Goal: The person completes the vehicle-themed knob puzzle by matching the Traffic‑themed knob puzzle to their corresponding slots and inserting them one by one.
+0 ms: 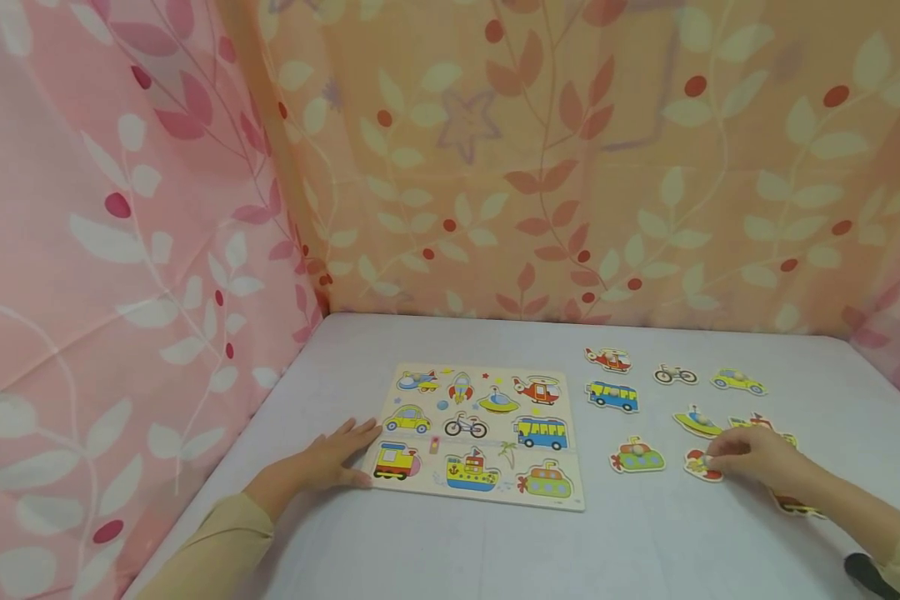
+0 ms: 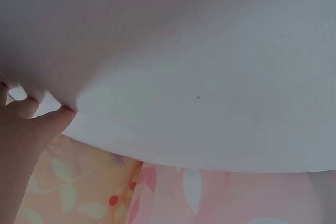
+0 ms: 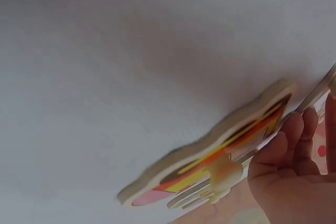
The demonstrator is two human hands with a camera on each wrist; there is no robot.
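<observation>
On the table lies a wooden puzzle board (image 1: pixel 487 435) printed with colourful vehicles. My left hand (image 1: pixel 337 456) rests at its left edge, fingers spread and fingertips right at the rim. To the right of the board, my right hand (image 1: pixel 761 457) pinches the small red-and-yellow rocket piece (image 1: pixel 701 467) between thumb and fingers. A green submarine piece (image 1: pixel 637 457) is just left of it, and a yellow flying saucer piece (image 1: pixel 697 422) lies just behind. Partly under my right forearm is the train piece (image 1: pixel 798 507), whose knob (image 3: pixel 227 174) shows in the right wrist view.
Further back lie a helicopter piece (image 1: pixel 609 360), a bus piece (image 1: pixel 612 397), a bicycle piece (image 1: pixel 676 374) and a car piece (image 1: pixel 738 381). A ship piece (image 1: pixel 765 423) is half hidden behind my right hand. Floral curtains (image 1: pixel 570 167) enclose the table's back and sides.
</observation>
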